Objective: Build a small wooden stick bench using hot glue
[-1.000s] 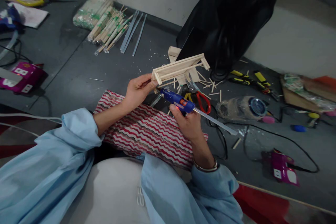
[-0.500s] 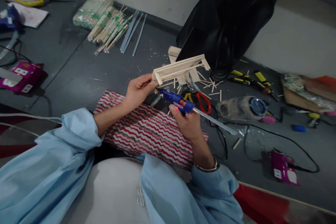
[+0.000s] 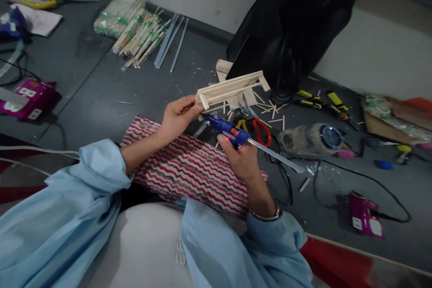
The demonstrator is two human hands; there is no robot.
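My left hand [image 3: 179, 118] pinches the near left end of a small wooden stick frame [image 3: 232, 87], holding it tilted above the table. In my right hand [image 3: 241, 157] is a blue hot glue gun [image 3: 227, 129], with a long clear glue stick [image 3: 275, 155] poking out of its back. The gun's nozzle points left, just below the frame's left end; whether it touches the wood I cannot tell. Beneath both hands lies a cloth with red and white wavy stripes [image 3: 189, 171]. Red-and-yellow handled scissors [image 3: 261, 131] rest behind the gun.
Wrapped wooden sticks [image 3: 138, 36] and loose glue sticks [image 3: 165, 40] lie at the back left. A black bag [image 3: 270, 31] leans on the wall. A plastic bottle [image 3: 310, 138], pliers [image 3: 317, 102] and a purple power box [image 3: 366, 216] with a trailing cord are on the right.
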